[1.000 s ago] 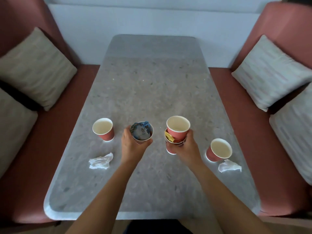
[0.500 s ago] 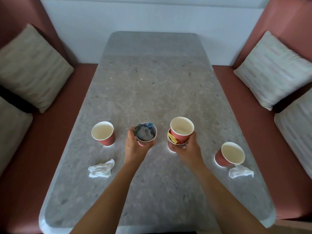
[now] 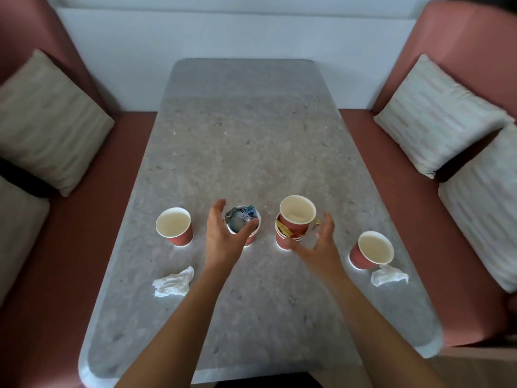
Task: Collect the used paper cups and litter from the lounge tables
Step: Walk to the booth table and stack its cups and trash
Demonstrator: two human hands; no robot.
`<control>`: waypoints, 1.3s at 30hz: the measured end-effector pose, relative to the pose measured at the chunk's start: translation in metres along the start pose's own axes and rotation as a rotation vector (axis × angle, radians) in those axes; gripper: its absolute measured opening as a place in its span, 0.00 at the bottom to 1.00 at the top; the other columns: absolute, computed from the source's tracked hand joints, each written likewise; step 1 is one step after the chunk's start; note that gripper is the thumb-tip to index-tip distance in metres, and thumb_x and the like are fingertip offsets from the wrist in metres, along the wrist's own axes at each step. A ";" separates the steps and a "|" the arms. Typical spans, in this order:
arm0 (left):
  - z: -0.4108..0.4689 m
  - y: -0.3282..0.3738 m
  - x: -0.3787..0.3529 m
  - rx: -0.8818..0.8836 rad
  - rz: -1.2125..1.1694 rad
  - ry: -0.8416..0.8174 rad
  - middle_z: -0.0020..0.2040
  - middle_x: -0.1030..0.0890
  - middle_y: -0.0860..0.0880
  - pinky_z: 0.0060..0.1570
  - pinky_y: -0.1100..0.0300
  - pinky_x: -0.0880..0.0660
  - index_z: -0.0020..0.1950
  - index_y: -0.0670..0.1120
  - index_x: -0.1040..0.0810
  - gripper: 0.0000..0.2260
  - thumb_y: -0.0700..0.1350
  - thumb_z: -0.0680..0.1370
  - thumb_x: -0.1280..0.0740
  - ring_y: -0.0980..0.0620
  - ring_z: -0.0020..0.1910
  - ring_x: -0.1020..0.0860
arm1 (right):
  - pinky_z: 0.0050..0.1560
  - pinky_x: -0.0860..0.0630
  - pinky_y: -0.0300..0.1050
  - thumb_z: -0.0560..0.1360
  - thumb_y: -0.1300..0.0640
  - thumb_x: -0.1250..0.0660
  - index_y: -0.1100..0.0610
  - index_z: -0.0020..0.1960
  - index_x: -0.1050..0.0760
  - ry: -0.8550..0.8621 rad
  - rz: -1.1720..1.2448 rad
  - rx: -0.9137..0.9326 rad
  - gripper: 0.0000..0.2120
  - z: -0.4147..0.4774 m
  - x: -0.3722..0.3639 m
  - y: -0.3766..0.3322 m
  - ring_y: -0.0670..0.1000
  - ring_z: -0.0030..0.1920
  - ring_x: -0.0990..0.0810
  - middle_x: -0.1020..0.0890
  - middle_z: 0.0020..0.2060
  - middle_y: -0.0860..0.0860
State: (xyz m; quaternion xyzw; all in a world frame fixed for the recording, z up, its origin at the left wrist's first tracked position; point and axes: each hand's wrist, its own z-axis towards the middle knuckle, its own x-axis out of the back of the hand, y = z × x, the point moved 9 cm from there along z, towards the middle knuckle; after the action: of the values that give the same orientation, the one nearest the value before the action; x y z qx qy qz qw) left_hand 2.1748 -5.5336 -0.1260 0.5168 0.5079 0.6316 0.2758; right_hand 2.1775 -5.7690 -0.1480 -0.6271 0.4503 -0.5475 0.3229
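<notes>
Reaching across the table (image 3: 251,326), you are sitting about midway through the clearing, by my reading. Nearest you, two crumpled tissues are lying loose on the table. The left tissue (image 3: 173,281) is lying apart from your forearm. The right tissue (image 3: 389,277) is lying just in front of the right cup (image 3: 373,250), perhaps touching its base. Neither is collected yet.

Your left grip (image 3: 223,242) is standing open, fingers spread around the wrapper cup (image 3: 243,228) with the thumb lying against its rim. That cup, stuffed with a blue wrapper, is sitting on the table. Your right grip (image 3: 319,250) is open too, fingers fanned just beside the stacked cups (image 3: 296,219) and holding nothing. Whether its thumb is touching the stack's base I cannot tell. The stack is carrying a yellow wrapper (image 3: 282,228) tucked between its cups, so some gathering is looking done already.

The left cup (image 3: 174,226) is standing upright beside your left grip and is looking empty, as is the right cup. What is waiting, I judge, is nesting those two singles and the wrapper cup, then picking up both tissues.

Farther off, a left cushion (image 3: 50,121) and a right cushion (image 3: 436,116) are leaning on the pink benches, and a pale wall (image 3: 251,32) is closing the far end. Nothing is standing between your grips and the cups.
</notes>
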 end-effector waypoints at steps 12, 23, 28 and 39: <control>-0.051 0.056 -0.016 -0.215 -0.082 0.039 0.53 0.20 0.50 0.50 0.76 0.32 0.57 0.45 0.23 0.12 0.43 0.74 0.28 0.59 0.51 0.23 | 0.61 0.26 0.50 0.77 0.59 0.34 0.59 0.62 0.28 0.223 0.015 0.080 0.14 -0.041 0.054 0.002 0.47 0.59 0.25 0.23 0.58 0.51; -0.108 0.058 -0.117 -0.240 0.016 -0.137 0.49 0.19 0.54 0.50 0.74 0.30 0.56 0.45 0.23 0.13 0.43 0.74 0.27 0.63 0.49 0.23 | 0.41 0.31 0.23 0.75 0.67 0.35 0.52 0.47 0.24 0.356 -0.015 0.246 0.10 -0.053 0.144 0.005 0.37 0.42 0.22 0.20 0.41 0.42; -0.113 0.064 -0.156 -0.179 0.050 -0.198 0.55 0.23 0.54 0.51 0.75 0.31 0.63 0.45 0.27 0.20 0.44 0.73 0.27 0.60 0.53 0.25 | 0.44 0.29 0.26 0.73 0.71 0.39 0.53 0.54 0.24 0.366 -0.059 0.229 0.17 -0.042 0.180 0.031 0.46 0.46 0.21 0.19 0.46 0.47; -0.110 0.046 -0.216 -0.080 0.208 -0.324 0.71 0.31 0.46 0.68 0.55 0.34 0.72 0.43 0.37 0.34 0.45 0.71 0.25 0.49 0.70 0.33 | 0.52 0.29 0.45 0.71 0.57 0.30 0.54 0.55 0.21 0.076 -0.394 -0.064 0.12 0.008 0.175 0.125 0.55 0.53 0.24 0.21 0.50 0.55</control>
State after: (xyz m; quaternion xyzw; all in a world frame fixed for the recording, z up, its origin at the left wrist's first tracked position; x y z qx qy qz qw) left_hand 2.1482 -5.7767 -0.1587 0.6499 0.3751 0.5851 0.3074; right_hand 2.1583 -5.9791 -0.1928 -0.6920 0.3481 -0.6086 0.1723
